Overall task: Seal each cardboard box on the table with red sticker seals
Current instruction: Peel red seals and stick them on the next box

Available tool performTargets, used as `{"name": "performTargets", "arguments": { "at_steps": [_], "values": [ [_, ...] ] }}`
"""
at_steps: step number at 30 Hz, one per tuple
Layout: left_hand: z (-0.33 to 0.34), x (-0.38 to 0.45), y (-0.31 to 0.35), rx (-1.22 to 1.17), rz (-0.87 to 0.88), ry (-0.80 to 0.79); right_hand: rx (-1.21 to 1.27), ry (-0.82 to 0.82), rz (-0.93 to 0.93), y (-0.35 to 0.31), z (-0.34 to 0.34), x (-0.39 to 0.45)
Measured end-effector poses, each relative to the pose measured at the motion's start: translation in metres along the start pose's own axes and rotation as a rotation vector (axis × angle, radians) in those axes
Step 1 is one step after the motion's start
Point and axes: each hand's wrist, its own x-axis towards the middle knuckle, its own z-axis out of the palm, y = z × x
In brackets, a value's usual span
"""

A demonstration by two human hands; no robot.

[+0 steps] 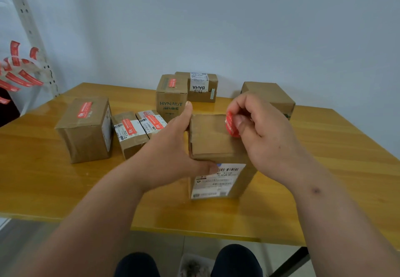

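Centrally on yellow wood bench (43,179) against pale wall (238,27), left hand (173,146) grips box (213,138); right hand (266,133) fingers pinch red seal (231,125) at its top edge.

the table (65,181) is yellow wood with visible grain and a glossy varnish that throws back soft light. the box (213,138) in front is matt brown cardboard, a little scuffed on its top flap, with a smooth white paper label (216,180) on its near side. the sticker (231,126) is red with a slight sheen and curls as thin paper or film. the other boxes (86,129) are the same dull cardboard. the wall (259,27) looks matt and painted.
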Motion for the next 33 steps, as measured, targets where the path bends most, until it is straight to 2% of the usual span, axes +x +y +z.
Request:
{"name": "performTargets", "arguments": {
  "at_steps": [2,4,6,10,12,17,26,33],
  "values": [
    [-0.01,0.005,-0.003,-0.184,-0.022,-0.128,0.046,0.006,0.053,-0.001,-0.004,0.003],
    [-0.012,0.008,-0.007,-0.301,0.005,-0.129,0.097,-0.004,0.122,-0.002,-0.009,0.005],
    [-0.009,0.008,-0.008,-0.35,0.035,-0.052,0.145,-0.028,0.179,-0.002,-0.012,0.006],
    [0.004,0.006,0.0,-0.145,0.145,0.227,0.102,0.01,0.225,0.0,-0.011,0.008],
    [0.01,0.003,0.007,-0.126,0.174,0.3,0.111,0.034,0.225,0.0,-0.011,0.01],
    [0.016,0.003,0.013,-0.014,0.141,0.254,0.131,0.057,0.186,0.0,-0.009,0.014],
    [0.009,0.002,0.012,-0.114,0.104,0.178,0.173,0.094,0.14,0.002,0.001,0.017],
    [0.006,0.002,0.011,-0.093,0.108,0.156,0.162,0.135,0.097,0.004,0.004,0.014]
  ]
}}
